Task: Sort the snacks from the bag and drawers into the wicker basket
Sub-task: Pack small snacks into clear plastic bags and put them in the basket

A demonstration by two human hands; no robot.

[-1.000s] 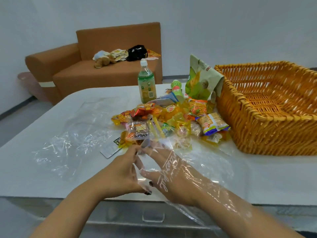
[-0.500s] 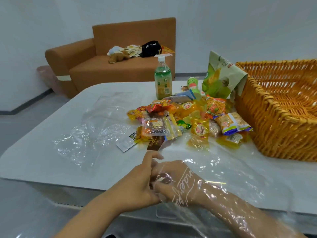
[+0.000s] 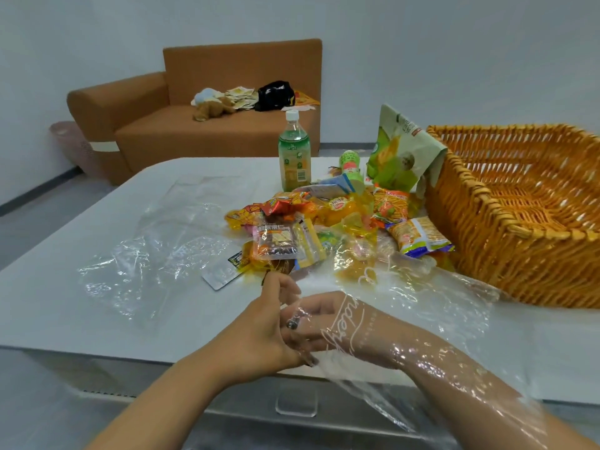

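Observation:
A pile of small wrapped snacks point(image 3: 324, 228) lies in the middle of the white table point(image 3: 65, 303). To its right stands the wicker basket point(image 3: 506, 222), with nothing visible inside. A green bottle point(image 3: 293, 157) and a green snack bag point(image 3: 399, 154) stand behind the pile. My right hand point(image 3: 337, 323) and forearm are inside a clear plastic bag point(image 3: 438, 306) with white lettering. My left hand point(image 3: 259, 336) pinches the bag's film at my right fingertips and hides them. Both hands are at the table's near edge, apart from the snacks.
A second sheet of clear plastic point(image 3: 156, 254) lies flat on the table's left half. A drawer handle point(image 3: 297, 404) shows under the near edge. An orange sofa point(image 3: 194, 134) with a plush toy and clutter stands behind the table.
Both hands have drawn back from the snack pile to the near edge. The clear bag has come with them and slid further up my right forearm.

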